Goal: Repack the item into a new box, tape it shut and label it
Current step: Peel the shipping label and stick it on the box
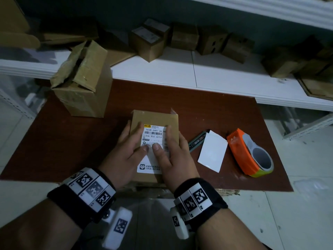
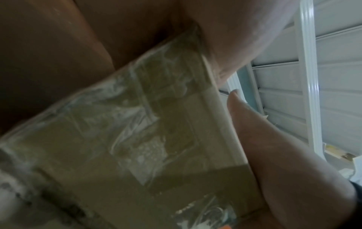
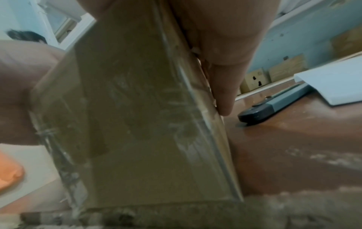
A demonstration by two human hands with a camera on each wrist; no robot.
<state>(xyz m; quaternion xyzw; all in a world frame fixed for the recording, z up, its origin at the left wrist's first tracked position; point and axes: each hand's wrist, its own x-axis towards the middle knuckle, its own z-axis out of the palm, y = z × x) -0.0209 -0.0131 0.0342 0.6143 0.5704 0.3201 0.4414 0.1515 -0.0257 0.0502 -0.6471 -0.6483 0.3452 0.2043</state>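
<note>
A small brown cardboard box (image 1: 155, 118) lies in the middle of the red-brown table (image 1: 207, 109), and its sides carry clear tape (image 2: 137, 136) (image 3: 137, 124). A white printed shipping label (image 1: 153, 138) lies on its top face. My left hand (image 1: 130, 144) rests flat on the label's left half, its fingers straight and its thumb on the paper. On the right half my right hand (image 1: 170, 151) presses the same way, while its outer fingers (image 3: 223, 80) run down the box's right side. The two thumbs nearly meet at the label's middle.
Right of the box lie a white backing sheet (image 1: 212, 150), a grey utility knife (image 1: 197, 139) partly under it, and an orange tape dispenser (image 1: 246, 152). An opened, worn box (image 1: 82, 82) stands at the table's back left. Several small boxes (image 1: 183, 38) line the white shelf behind.
</note>
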